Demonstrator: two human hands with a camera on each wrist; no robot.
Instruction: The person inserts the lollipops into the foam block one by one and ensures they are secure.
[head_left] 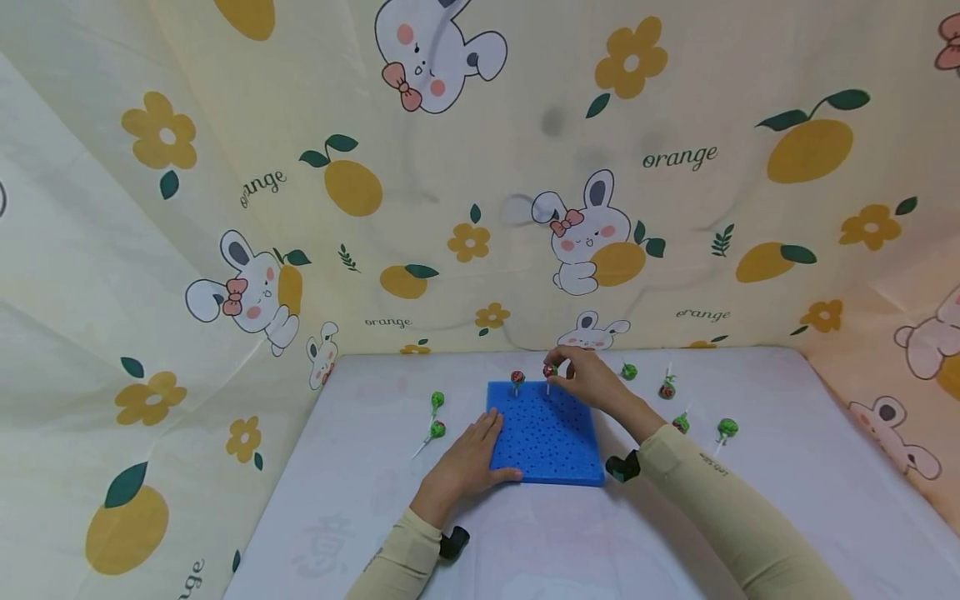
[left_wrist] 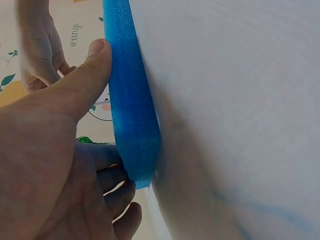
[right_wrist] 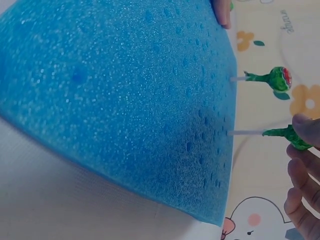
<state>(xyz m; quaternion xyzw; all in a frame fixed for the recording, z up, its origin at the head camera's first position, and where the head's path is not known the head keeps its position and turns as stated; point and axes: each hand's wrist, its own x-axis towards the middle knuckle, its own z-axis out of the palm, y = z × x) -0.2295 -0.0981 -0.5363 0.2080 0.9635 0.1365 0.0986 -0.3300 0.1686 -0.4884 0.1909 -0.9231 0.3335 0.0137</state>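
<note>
A blue foam board (head_left: 547, 446) dotted with small holes lies on the table. My left hand (head_left: 468, 458) rests along its near left corner, the fingers on the left edge and the thumb (left_wrist: 92, 67) fairly straight at the front edge. At the far side, my right hand (head_left: 588, 379) pinches the wrapped head of a lollipop (right_wrist: 292, 136) between thumb and fingers. Its white stick meets the board, but how deep it goes I cannot tell. Another red and green lollipop (right_wrist: 280, 79) stands upright in the board to the left of it, untouched.
Two green-wrapped lollipops (head_left: 437, 429) lie left of the board. Several more, among them a green lollipop (head_left: 727, 428) and a red-green lollipop (head_left: 667, 388), are scattered at the right. A printed cloth (head_left: 510, 275) hangs behind the white table (head_left: 337, 467).
</note>
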